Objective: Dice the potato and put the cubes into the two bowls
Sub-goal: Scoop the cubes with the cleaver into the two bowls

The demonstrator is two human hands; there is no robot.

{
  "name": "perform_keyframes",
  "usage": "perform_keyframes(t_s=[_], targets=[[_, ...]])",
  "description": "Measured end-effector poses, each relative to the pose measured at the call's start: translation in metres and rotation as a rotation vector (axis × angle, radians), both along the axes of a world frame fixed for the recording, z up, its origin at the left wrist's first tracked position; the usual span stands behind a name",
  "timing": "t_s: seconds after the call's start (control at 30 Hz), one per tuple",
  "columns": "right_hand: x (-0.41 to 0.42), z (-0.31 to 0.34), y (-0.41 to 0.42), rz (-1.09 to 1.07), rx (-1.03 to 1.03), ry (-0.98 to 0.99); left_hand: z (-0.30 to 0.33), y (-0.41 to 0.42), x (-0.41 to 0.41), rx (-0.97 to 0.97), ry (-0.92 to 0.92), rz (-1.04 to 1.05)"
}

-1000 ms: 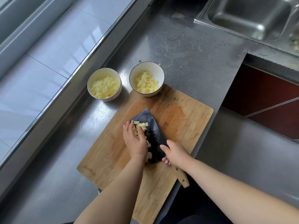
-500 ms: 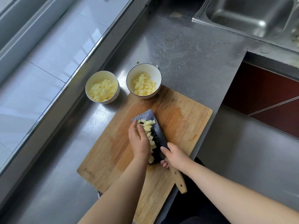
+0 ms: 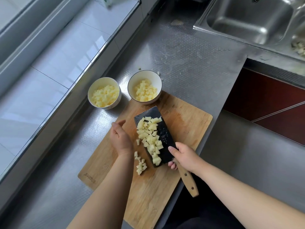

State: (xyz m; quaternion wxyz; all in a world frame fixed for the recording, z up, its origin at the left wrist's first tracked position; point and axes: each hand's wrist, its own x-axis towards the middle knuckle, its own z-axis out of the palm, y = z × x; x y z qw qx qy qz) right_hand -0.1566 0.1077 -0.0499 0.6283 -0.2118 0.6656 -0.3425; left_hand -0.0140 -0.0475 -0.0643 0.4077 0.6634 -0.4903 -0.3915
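A dark cleaver [image 3: 165, 134] lies flat over the wooden cutting board [image 3: 186, 123], its blade loaded with pale potato cubes [image 3: 151, 136]. My right hand [image 3: 183, 156] grips the cleaver where the blade meets the wooden handle. My left hand [image 3: 120, 138] hovers just left of the blade, fingers relaxed and holding nothing. A few loose cubes [image 3: 140, 164] lie on the board below the blade's near end. Two white bowls, the left bowl [image 3: 92, 91] on the counter and the right bowl [image 3: 157, 80] at the board's far edge, both hold potato cubes.
The board sits on a steel counter [image 3: 189, 55]. A steel sink [image 3: 247, 19] is at the far right, with scraps at its right edge. A red cabinet front [image 3: 272, 103] shows below a gap in the counter. A tiled ledge [image 3: 49, 63] runs along the left.
The left hand has drawn back off the cubes to the left. The cleaver now carries a heap of cubes, and a few have dropped on the board.
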Motion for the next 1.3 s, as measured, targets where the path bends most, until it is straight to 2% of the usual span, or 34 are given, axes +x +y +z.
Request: perform_keyframes(t_s=[0.2,0.47,0.53,0.67,0.77,0.87,1.07,1.3], targets=[[-0.015,0.022,-0.013,-0.016,-0.054,0.031,0.016,-0.021,-0.001,-0.005,-0.028,0.007],[-0.044,0.050,-0.049,-0.023,-0.087,0.093,0.020,-0.019,-0.009,0.263,-0.033,-0.100],[-0.050,0.051,-0.057,-0.030,-0.085,0.103,0.025,-0.019,-0.012,0.250,-0.043,-0.095],[-0.061,0.053,-0.073,-0.040,-0.101,0.110,0.041,-0.029,-0.028,-0.037,-0.162,-0.212],[-0.065,0.052,-0.087,-0.053,-0.098,0.119,0.056,-0.039,-0.050,-0.355,-0.241,-0.459],[-0.068,0.051,-0.098,-0.056,-0.103,0.102,0.061,-0.052,-0.075,-0.529,-0.376,-0.668],[-0.078,0.050,-0.114,-0.035,-0.061,0.117,0.055,-0.092,-0.116,-0.362,-0.602,-0.915],[-0.089,0.039,-0.131,-0.068,-0.024,0.116,0.039,-0.118,-0.140,-0.229,-0.599,-0.887]])
